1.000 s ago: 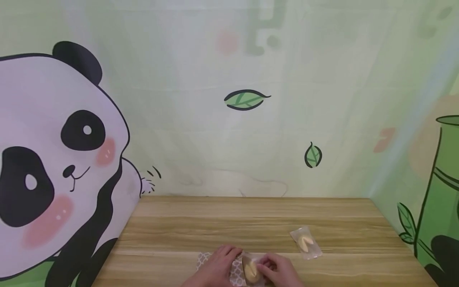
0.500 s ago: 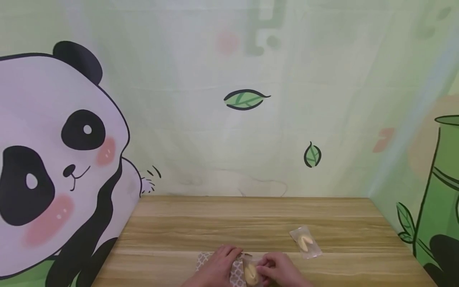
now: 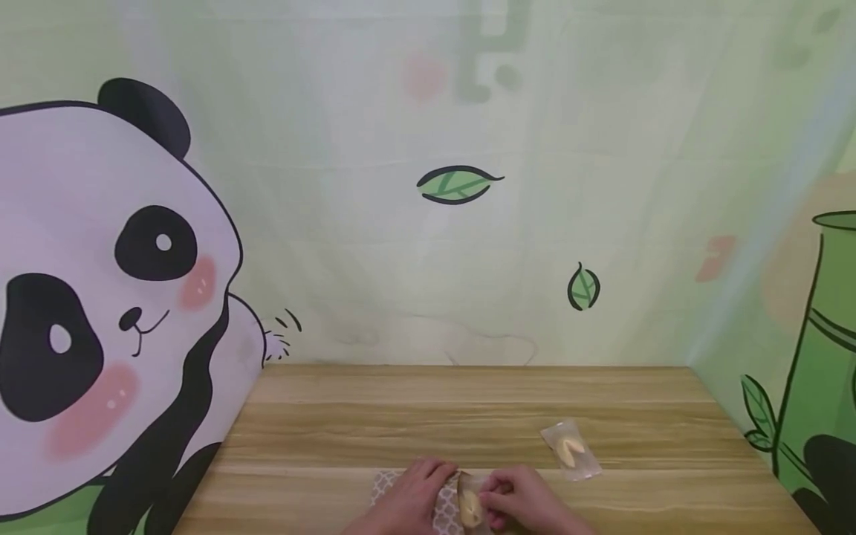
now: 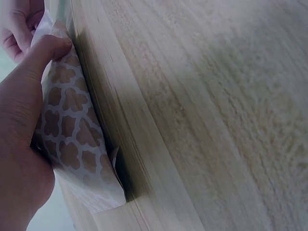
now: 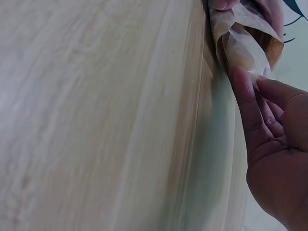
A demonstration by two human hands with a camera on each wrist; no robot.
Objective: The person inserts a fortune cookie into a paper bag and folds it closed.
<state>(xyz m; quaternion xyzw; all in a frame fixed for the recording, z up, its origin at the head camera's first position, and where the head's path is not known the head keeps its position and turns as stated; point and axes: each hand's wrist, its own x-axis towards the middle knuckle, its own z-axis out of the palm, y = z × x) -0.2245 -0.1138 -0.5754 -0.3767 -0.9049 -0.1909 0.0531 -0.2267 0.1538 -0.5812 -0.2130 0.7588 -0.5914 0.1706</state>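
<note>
A patterned paper bag [image 4: 70, 118], brown with a white lattice print, lies on the wooden table under my left hand [image 3: 411, 501]. That hand grips the bag near its mouth, thumb on top in the left wrist view. At the mouth is a fortune cookie [image 3: 471, 510] in a clear wrapper, partly inside the bag. My right hand [image 5: 281, 130] pinches the wrapper's outer end between thumb and fingers. In the right wrist view the bag's mouth gapes around the wrapper [image 5: 248, 53]. The cookie's inner end is hidden by the bag.
Another wrapped fortune cookie [image 3: 571, 451] lies on the table farther back, to the right of my hands. The wooden table [image 3: 321, 416] ends at a back wall hanging [image 3: 361, 245] printed with leaves and a panda.
The bag and my left hand have shifted slightly right, and the bag's mouth covers a little more of the wrapped fortune cookie. The other cookie has stayed put.
</note>
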